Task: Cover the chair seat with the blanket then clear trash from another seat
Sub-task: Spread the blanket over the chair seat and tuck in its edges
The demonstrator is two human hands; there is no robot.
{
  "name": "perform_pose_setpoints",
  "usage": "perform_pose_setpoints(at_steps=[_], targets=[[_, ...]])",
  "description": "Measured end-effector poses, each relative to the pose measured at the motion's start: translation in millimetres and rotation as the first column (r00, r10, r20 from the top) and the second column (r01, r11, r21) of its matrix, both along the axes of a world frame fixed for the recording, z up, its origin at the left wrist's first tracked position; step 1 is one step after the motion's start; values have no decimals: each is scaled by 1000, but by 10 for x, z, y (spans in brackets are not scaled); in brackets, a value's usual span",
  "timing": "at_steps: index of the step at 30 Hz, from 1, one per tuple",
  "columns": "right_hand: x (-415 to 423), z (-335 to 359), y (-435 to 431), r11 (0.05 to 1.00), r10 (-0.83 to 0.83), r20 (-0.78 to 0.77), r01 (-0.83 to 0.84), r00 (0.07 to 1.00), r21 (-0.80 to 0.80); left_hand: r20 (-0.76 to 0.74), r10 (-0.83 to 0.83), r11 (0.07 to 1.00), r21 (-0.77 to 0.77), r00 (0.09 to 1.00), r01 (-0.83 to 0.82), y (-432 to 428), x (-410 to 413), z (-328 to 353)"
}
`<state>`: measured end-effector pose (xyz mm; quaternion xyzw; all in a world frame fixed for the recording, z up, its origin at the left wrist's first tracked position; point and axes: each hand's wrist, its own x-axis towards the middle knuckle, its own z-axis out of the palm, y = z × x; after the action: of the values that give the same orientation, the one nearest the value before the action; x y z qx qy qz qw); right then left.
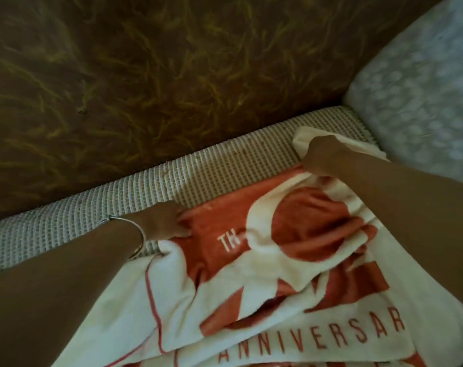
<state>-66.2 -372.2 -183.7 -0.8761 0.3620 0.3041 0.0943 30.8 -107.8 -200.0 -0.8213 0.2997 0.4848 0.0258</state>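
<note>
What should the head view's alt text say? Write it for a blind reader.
A person's left hand and right hand grip the far edge of a red-and-white blanket lying on a waffle-weave-covered seat. A brown backrest rises behind; pale blue patterned fabric sits at right.

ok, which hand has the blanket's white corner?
The right hand, bunching that corner beside the grey patterned cushion. The left hand, with the bangle, pinches the blanket on its red area.

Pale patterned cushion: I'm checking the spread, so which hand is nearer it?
Right. The right hand grips the blanket corner beside the pale patterned cushion; the left hand holds the blanket well left of it.
</note>
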Motion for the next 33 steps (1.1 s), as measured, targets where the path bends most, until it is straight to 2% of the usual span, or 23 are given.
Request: perform_pose_setpoints(at_steps=[4, 7, 10, 12, 15, 17, 19, 22, 24, 27, 29, 30, 31, 33], targets=[[72, -232, 9, 992, -124, 77, 124, 989, -1, 41, 41, 998, 54, 998, -43, 173, 166, -249], [167, -289, -19, 986, -154, 254, 167, 955, -30, 252, 124, 989, -108, 960, -100, 91, 353, -318], [338, -350, -102, 974, -149, 444, 210, 884, -90, 481, 267, 952, -268, 835, -150, -89, 691, -300], [454, -427, -109, 972, -158, 493, 223, 856, -77, 589, 229, 968, -220, 775, -119, -249, 837, -256], [553, -574, -75, 976, -163, 529, 215, 833, -39, 651, 131, 991, -99, 748, -87, -414, 924, -305], [580, -645, -80, 978, -156, 538, 207, 828, -35, 682, 147, 988, -130, 716, -79, -450, 971, -377], [595, -714, -105, 982, -145, 531, 189, 835, -28, 697, 205, 976, -197, 687, -91, -453, 996, -485], [571, -745, -82, 998, -47, 495, 65, 868, -21, 662, 310, 944, -300, 683, -137, -429, 794, -661], [555, -687, -92, 1000, -10, 537, 5, 844, 10, 629, 365, 915, -378, 686, -140, -465, 576, -712], [532, -465, -241, 995, -103, 726, 84, 680, 62, 619, 305, 886, -463, 724, 23, -721, 363, -689], [485, -343, -505, 968, -135, 815, 249, 563, -12, 560, 217, 835, -531, 800, 145, -971, 286, -669], [432, -330, -683, 942, -159, 817, 334, 555, -44, 515, 174, 813, -556, 839, 173, -1087, 255, -670], [348, -369, -893, 913, -198, 779, 402, 595, -75, 471, 149, 796, -579, 870, 178, -1191, 236, -684], [130, -530, -1230, 883, -283, 578, 443, 765, -154, 425, 166, 794, -593, 890, 135, -1371, 230, -685]])
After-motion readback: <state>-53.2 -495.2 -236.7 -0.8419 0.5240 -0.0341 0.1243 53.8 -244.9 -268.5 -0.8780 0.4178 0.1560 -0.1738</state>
